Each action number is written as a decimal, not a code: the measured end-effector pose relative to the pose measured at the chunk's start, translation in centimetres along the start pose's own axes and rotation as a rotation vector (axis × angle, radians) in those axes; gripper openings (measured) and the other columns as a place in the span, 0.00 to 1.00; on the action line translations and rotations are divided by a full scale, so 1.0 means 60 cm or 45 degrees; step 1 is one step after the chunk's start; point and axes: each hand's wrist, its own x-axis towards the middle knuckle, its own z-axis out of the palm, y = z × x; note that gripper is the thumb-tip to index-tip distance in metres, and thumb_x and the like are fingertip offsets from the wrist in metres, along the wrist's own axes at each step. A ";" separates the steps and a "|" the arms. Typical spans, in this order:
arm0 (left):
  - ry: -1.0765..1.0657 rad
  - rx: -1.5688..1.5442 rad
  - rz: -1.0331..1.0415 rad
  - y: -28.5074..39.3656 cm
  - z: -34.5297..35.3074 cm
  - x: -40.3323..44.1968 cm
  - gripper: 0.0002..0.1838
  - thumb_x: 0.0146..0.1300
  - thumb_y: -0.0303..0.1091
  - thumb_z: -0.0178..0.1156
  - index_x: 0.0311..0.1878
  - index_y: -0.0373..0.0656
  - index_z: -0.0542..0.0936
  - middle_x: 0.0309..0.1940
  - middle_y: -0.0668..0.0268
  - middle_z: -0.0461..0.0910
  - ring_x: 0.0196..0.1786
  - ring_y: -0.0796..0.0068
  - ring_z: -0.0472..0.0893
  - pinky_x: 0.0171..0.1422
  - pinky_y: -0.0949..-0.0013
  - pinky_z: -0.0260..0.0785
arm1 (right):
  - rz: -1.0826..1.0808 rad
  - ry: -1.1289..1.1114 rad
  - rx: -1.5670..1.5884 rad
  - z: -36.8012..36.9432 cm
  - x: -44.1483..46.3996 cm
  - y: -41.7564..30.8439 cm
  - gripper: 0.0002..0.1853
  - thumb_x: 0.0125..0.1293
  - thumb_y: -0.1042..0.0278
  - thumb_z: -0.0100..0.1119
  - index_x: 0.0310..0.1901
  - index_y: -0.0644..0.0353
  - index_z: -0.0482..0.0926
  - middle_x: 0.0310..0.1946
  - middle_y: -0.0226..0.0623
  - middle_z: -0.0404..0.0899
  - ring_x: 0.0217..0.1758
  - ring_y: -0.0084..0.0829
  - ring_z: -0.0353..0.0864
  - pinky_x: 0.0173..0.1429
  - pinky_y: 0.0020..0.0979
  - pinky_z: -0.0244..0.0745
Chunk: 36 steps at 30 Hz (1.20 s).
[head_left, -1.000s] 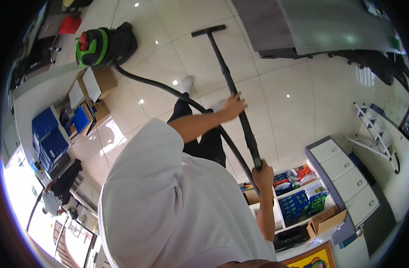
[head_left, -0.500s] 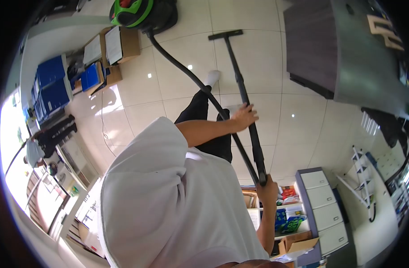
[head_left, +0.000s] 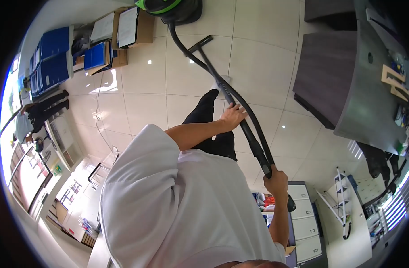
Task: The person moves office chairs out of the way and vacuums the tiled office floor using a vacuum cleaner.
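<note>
My right hand is closed round the handle end of a black vacuum cleaner wand. Further down the same wand, my left hand grips the tube, its fingers partly hidden behind it. At the far end, the flat floor head lies on the tiles, left of centre. A black hose curves along the wand and crosses over it near my foot. It runs up to a green and black vacuum cleaner, cut off by the top edge.
Shiny beige tiles cover the floor. Cardboard boxes with folders stand at upper left, a dark desk at right. A cable trails over the floor. White drawers and a small stepladder are lower right. Another person is far left.
The floor head has swung left, and the hose now crosses to the right side of the wand. Both hands keep their hold. The view has shifted, with the vacuum cleaner further up and right.
</note>
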 end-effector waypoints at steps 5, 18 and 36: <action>0.073 0.128 -0.277 -0.158 0.007 0.046 0.17 0.67 0.32 0.64 0.59 0.51 0.83 0.66 0.59 0.78 0.78 0.54 0.68 0.78 0.44 0.63 | -0.200 0.102 0.014 0.010 0.163 -0.059 0.16 0.58 0.65 0.68 0.48 0.59 0.81 0.29 0.57 0.84 0.38 0.62 0.86 0.47 0.56 0.82; -0.028 -0.220 -0.810 -0.301 -0.044 -0.165 0.29 0.67 0.43 0.68 0.69 0.46 0.76 0.64 0.51 0.78 0.70 0.48 0.76 0.73 0.48 0.70 | 0.111 0.255 -0.140 0.234 0.518 0.259 0.23 0.60 0.53 0.76 0.52 0.58 0.83 0.50 0.47 0.87 0.55 0.54 0.86 0.57 0.53 0.83; 0.425 0.269 -1.008 -0.560 -0.174 -0.349 0.21 0.65 0.40 0.69 0.60 0.48 0.82 0.53 0.55 0.87 0.57 0.47 0.85 0.61 0.49 0.78 | 0.247 0.204 0.124 0.308 0.709 0.272 0.32 0.71 0.57 0.62 0.74 0.57 0.72 0.76 0.49 0.69 0.79 0.50 0.68 0.75 0.49 0.74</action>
